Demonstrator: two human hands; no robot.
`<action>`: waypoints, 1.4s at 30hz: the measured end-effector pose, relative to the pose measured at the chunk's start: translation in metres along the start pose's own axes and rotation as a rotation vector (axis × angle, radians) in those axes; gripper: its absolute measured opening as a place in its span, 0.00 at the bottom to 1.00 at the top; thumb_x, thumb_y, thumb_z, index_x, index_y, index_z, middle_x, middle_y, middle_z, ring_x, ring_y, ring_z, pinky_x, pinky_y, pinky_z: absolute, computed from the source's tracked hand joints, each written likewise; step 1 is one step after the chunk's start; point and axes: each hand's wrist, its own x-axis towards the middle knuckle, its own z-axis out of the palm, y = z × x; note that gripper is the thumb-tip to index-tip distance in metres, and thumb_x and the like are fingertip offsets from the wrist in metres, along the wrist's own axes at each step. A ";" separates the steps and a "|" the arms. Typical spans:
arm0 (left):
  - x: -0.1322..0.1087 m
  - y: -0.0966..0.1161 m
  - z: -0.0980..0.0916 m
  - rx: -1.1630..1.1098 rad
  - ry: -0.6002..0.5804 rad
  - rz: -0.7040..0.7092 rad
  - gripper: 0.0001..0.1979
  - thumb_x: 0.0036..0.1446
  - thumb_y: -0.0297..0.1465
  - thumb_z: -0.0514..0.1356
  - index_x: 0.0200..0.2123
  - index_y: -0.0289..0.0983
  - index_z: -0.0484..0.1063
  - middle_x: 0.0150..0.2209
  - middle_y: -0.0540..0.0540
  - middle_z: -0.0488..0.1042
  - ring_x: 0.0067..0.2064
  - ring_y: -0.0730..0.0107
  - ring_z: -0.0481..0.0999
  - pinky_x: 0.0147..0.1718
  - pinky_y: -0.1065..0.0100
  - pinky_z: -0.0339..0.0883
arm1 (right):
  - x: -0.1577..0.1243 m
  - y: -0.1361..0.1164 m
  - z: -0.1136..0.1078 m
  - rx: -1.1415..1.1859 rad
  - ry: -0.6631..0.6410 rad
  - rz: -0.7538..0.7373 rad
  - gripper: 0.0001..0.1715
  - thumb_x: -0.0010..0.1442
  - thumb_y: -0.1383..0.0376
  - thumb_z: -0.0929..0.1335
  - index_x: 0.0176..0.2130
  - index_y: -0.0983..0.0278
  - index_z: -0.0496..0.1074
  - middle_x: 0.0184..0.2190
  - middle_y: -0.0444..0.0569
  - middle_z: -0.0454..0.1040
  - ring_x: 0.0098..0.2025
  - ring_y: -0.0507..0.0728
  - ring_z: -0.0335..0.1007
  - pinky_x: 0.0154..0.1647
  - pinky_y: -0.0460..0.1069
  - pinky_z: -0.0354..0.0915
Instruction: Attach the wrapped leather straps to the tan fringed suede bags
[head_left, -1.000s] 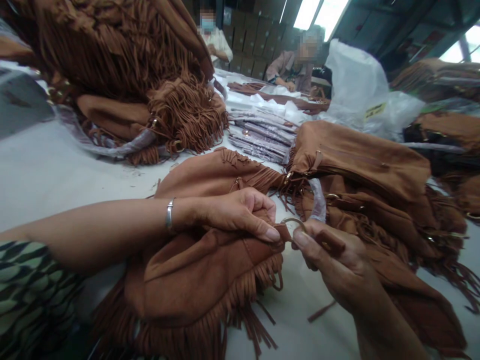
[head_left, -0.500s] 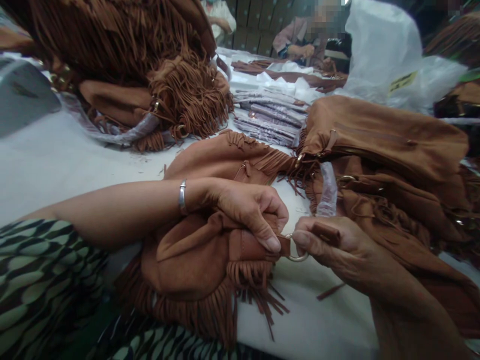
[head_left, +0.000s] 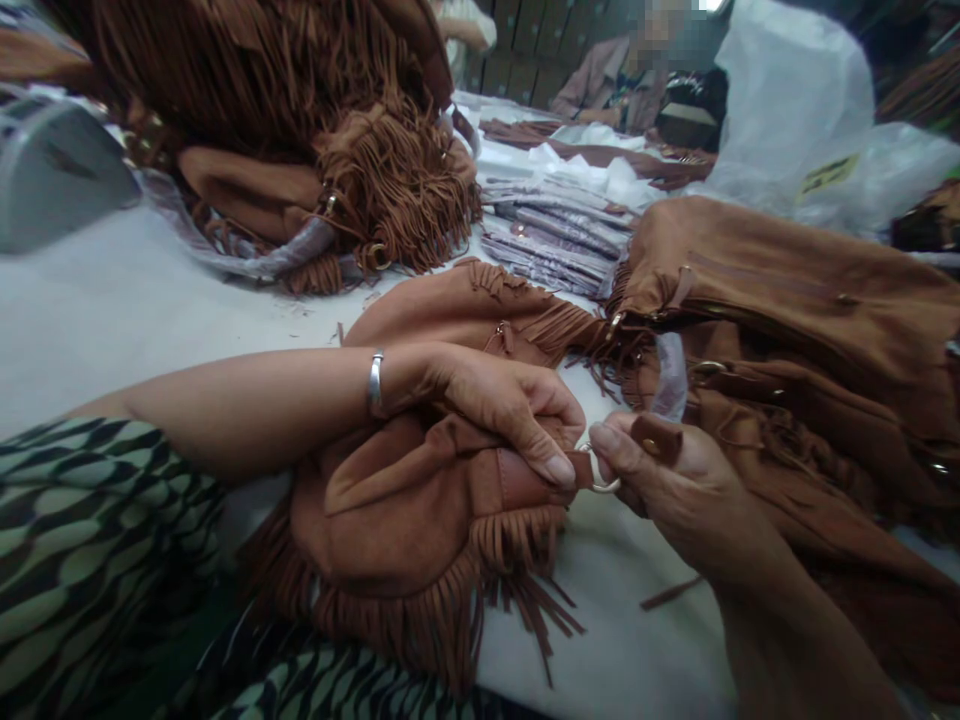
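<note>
A brown suede fringed handbag (head_left: pixel 397 540) lies in front of me, its fringe hanging over the table's near edge. My left hand (head_left: pixel 514 405) is closed on the leather end tab of this bag, thumb on top. At the tab's tip sits a metal D-shaped ring (head_left: pixel 607 487). Just right of it, my right hand (head_left: pixel 675 490) pinches a short brown leather strap (head_left: pixel 657 441) whose end sticks up from the fingers and shows a small metal stud. The fingertips touch the ring; whether the strap passes through it is hidden.
A heap of fringed bags (head_left: pixel 390 170) stands at the back left beside a grey curved object (head_left: pixel 64 175). More brown bags (head_left: pixel 780 260) pile up on the right. Behind are wrapped flat pieces (head_left: pixel 555 240), a clear plastic bag (head_left: pixel 795 100) and a co-worker (head_left: pixel 607 80).
The view has shifted slightly, so most things sit farther right. In my right hand the strap end has turned, and its metal stud now shows. Both hands keep their hold.
</note>
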 end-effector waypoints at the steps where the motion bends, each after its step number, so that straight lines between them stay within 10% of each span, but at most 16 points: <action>1: -0.001 0.004 0.000 0.069 -0.002 -0.008 0.12 0.52 0.39 0.62 0.33 0.36 0.69 0.28 0.52 0.69 0.30 0.74 0.69 0.30 0.72 0.62 | 0.001 0.001 -0.001 0.086 -0.046 0.054 0.24 0.57 0.50 0.67 0.21 0.64 0.63 0.14 0.37 0.53 0.15 0.46 0.46 0.14 0.44 0.44; 8: -0.020 0.060 0.049 1.100 0.584 -0.221 0.15 0.55 0.43 0.56 0.35 0.36 0.67 0.31 0.46 0.69 0.32 0.68 0.67 0.32 0.67 0.61 | -0.003 0.003 0.004 0.347 0.167 0.107 0.21 0.56 0.52 0.69 0.24 0.63 0.63 0.13 0.36 0.53 0.14 0.45 0.47 0.13 0.43 0.44; 17: 0.011 0.030 0.104 1.222 0.949 -0.300 0.15 0.59 0.37 0.47 0.39 0.32 0.64 0.36 0.40 0.70 0.35 0.61 0.70 0.33 0.62 0.65 | -0.010 0.000 0.013 0.338 0.304 -0.037 0.21 0.55 0.51 0.69 0.24 0.63 0.64 0.15 0.38 0.56 0.16 0.46 0.48 0.14 0.44 0.45; 26: -0.005 0.039 0.084 1.215 0.455 -0.113 0.07 0.57 0.33 0.54 0.32 0.35 0.66 0.28 0.48 0.68 0.25 0.73 0.62 0.25 0.69 0.55 | -0.014 0.000 -0.014 0.231 -0.196 0.141 0.23 0.51 0.50 0.72 0.23 0.66 0.66 0.16 0.39 0.61 0.14 0.44 0.48 0.12 0.42 0.43; 35: -0.013 0.031 0.075 1.131 0.715 -0.088 0.17 0.61 0.44 0.49 0.37 0.35 0.65 0.33 0.46 0.69 0.30 0.70 0.65 0.29 0.67 0.59 | -0.011 0.002 0.027 0.458 0.326 -0.050 0.20 0.56 0.50 0.69 0.26 0.62 0.65 0.13 0.38 0.55 0.15 0.48 0.48 0.16 0.46 0.47; 42: -0.019 0.035 0.062 1.026 0.454 -0.124 0.10 0.60 0.38 0.52 0.40 0.38 0.64 0.33 0.49 0.70 0.31 0.72 0.68 0.28 0.70 0.57 | -0.004 0.006 -0.005 0.319 0.069 0.043 0.21 0.56 0.52 0.70 0.23 0.65 0.68 0.12 0.38 0.57 0.14 0.46 0.48 0.14 0.44 0.44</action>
